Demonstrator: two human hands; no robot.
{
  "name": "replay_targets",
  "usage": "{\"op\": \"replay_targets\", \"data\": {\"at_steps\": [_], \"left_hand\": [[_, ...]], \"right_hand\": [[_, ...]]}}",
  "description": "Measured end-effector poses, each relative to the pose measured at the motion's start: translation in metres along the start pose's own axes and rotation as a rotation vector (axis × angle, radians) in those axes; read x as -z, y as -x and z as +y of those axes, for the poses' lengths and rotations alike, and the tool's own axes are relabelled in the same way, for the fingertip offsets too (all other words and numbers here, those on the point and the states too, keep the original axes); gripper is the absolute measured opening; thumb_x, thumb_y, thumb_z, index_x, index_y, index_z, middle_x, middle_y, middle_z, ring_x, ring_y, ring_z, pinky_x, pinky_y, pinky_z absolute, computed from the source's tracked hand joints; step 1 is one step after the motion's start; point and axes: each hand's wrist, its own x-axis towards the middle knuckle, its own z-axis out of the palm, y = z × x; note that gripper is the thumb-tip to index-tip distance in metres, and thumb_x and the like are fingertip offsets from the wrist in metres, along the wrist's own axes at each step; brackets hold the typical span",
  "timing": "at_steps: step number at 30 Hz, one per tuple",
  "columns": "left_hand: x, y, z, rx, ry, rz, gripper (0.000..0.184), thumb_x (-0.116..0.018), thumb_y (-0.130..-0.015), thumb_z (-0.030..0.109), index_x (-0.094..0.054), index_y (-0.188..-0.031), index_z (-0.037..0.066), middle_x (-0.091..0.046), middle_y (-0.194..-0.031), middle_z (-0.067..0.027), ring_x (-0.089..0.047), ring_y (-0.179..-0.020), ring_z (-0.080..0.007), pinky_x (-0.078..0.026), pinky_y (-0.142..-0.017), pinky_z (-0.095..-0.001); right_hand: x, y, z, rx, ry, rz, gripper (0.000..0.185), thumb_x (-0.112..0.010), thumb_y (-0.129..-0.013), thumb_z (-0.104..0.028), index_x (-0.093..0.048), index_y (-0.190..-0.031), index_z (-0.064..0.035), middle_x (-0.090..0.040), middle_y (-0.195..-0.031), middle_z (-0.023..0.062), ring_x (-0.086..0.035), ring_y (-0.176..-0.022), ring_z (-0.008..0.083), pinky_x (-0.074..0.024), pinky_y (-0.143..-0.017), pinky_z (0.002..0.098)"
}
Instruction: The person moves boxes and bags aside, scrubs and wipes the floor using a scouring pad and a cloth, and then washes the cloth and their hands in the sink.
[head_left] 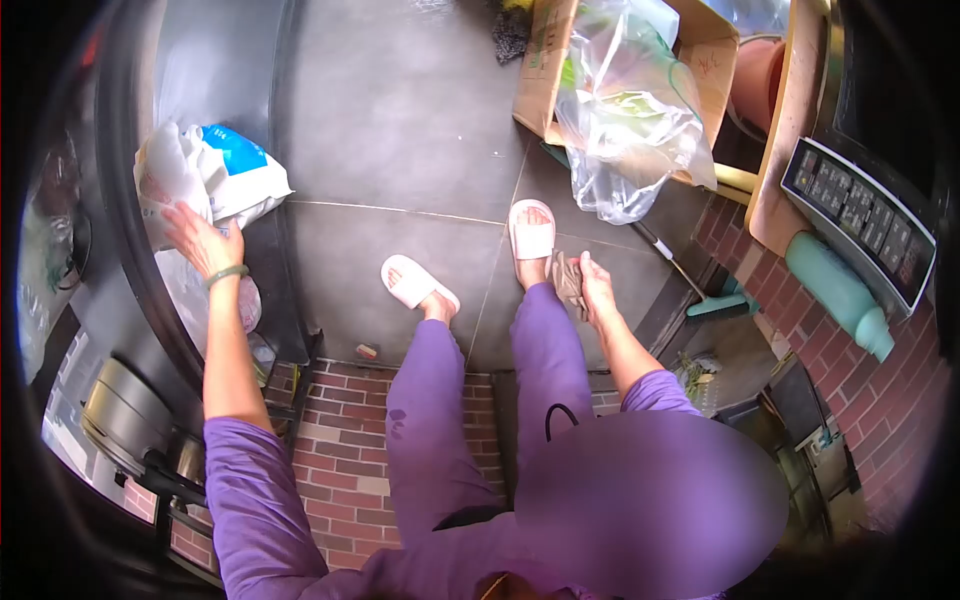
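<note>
My left hand (203, 243), a green bangle at its wrist, reaches out with fingers spread against a whitish plastic bag (170, 165). Just beyond that lies a white and blue bag (248, 168). A second pale plastic bag (190, 290) is partly hidden beneath my wrist. Beside my right knee, my right hand (597, 288) is closed on a crumpled brown cloth (569, 282), which hangs down from the fingers.
A cardboard box (545, 75) with a clear plastic bag (640, 130) stands at the upper right. Near it are a teal bottle (835, 290), a microwave panel (860, 215) and a teal brush (718, 305). A metal pot (125, 410) is at lower left.
</note>
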Motion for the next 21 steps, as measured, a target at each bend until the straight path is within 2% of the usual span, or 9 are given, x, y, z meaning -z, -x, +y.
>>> {"op": "replay_targets", "data": {"at_steps": [2,6,9,11,13,15,18,19,21], "left_hand": [[0.012,0.018,0.013,0.072,0.051,-0.004,0.098,-0.070,-0.070,0.030,-0.011,-0.139,-0.007,-0.008,-0.143,-0.0335,-0.013,-0.133,-0.0468,-0.012,-0.111,-0.0481],[0.028,0.065,0.055,0.198,0.191,-0.007,0.103,-0.070,-0.071,0.031,-0.003,-0.137,-0.012,0.000,-0.143,-0.0348,-0.003,-0.136,-0.0440,-0.007,-0.111,-0.0465],[0.021,0.111,0.106,0.109,0.372,-0.122,0.101,-0.068,-0.071,0.029,-0.005,-0.138,-0.011,-0.001,-0.145,-0.0318,-0.003,-0.136,-0.0420,-0.006,-0.112,-0.0455],[0.033,0.121,0.167,0.066,0.549,-0.196,0.094,-0.072,-0.068,0.024,-0.017,-0.136,-0.011,-0.017,-0.140,-0.0307,-0.014,-0.133,-0.0420,-0.013,-0.111,-0.0449],[0.058,0.102,0.235,0.028,0.753,-0.208,0.080,-0.075,-0.064,0.020,-0.035,-0.128,-0.008,-0.035,-0.124,-0.0268,-0.036,-0.119,-0.0392,-0.032,-0.100,-0.0448],[0.079,0.069,0.299,-0.042,0.897,-0.203,0.078,-0.077,-0.066,0.024,-0.038,-0.127,-0.006,-0.041,-0.119,-0.0243,-0.043,-0.112,-0.0371,-0.037,-0.096,-0.0426],[0.074,0.013,0.381,-0.132,1.040,-0.131,0.076,-0.078,-0.067,0.028,-0.042,-0.125,-0.005,-0.045,-0.116,-0.0217,-0.048,-0.106,-0.0353,-0.040,-0.093,-0.0394],[0.068,-0.005,0.403,-0.088,1.075,-0.300,0.085,-0.074,-0.068,0.042,-0.037,-0.129,-0.006,-0.041,-0.122,-0.0245,-0.044,-0.114,-0.0367,-0.038,-0.096,-0.0404],[0.060,-0.040,0.437,-0.029,1.030,-0.582,0.074,-0.072,-0.068,0.041,-0.045,-0.124,0.001,-0.052,-0.117,-0.0220,-0.050,-0.111,-0.0328,-0.042,-0.093,-0.0399]], "right_hand": [[0.021,-0.026,0.009,0.078,0.394,0.013,0.032,-0.053,-0.092,-0.033,-0.064,-0.088,-0.0033,-0.062,-0.075,0.0000,-0.055,-0.064,0.0090,-0.0455,-0.061,0.0252],[0.034,-0.054,0.001,0.207,0.569,0.080,0.036,-0.054,-0.091,-0.036,-0.065,-0.082,-0.0027,-0.061,-0.068,-0.0009,-0.053,-0.058,0.0089,-0.0441,-0.058,0.0257],[0.039,-0.060,-0.025,0.094,0.106,0.183,0.048,-0.053,-0.087,-0.049,-0.068,-0.084,-0.0035,-0.065,-0.084,0.0063,-0.059,-0.073,0.0147,-0.0472,-0.069,0.0306],[0.030,-0.032,-0.087,0.045,-0.215,0.062,0.059,-0.049,-0.086,-0.056,-0.061,-0.100,0.0000,-0.061,-0.100,0.0109,-0.060,-0.088,0.0184,-0.0486,-0.075,0.0332],[0.017,-0.025,-0.138,0.078,-0.421,0.141,0.058,-0.051,-0.086,-0.052,-0.057,-0.107,0.0015,-0.062,-0.099,0.0117,-0.061,-0.087,0.0195,-0.0494,-0.074,0.0344],[0.030,-0.072,-0.151,0.186,-0.469,0.059,0.056,-0.052,-0.086,-0.048,-0.054,-0.111,0.0013,-0.063,-0.099,0.0114,-0.063,-0.084,0.0221,-0.0501,-0.074,0.0351],[0.024,-0.099,-0.179,0.102,-0.445,0.024,0.041,-0.048,-0.089,-0.036,-0.053,-0.110,-0.0021,-0.063,-0.098,0.0103,-0.063,-0.081,0.0234,-0.0521,-0.067,0.0375],[0.018,-0.102,-0.187,0.012,-0.439,0.053,0.033,-0.047,-0.090,-0.031,-0.055,-0.105,-0.0032,-0.064,-0.097,0.0095,-0.064,-0.080,0.0229,-0.0526,-0.067,0.0393],[0.016,-0.124,-0.179,0.040,-0.444,0.131,0.029,-0.049,-0.089,-0.027,-0.055,-0.105,-0.0038,-0.064,-0.096,0.0103,-0.064,-0.079,0.0235,-0.0532,-0.064,0.0401]]}}
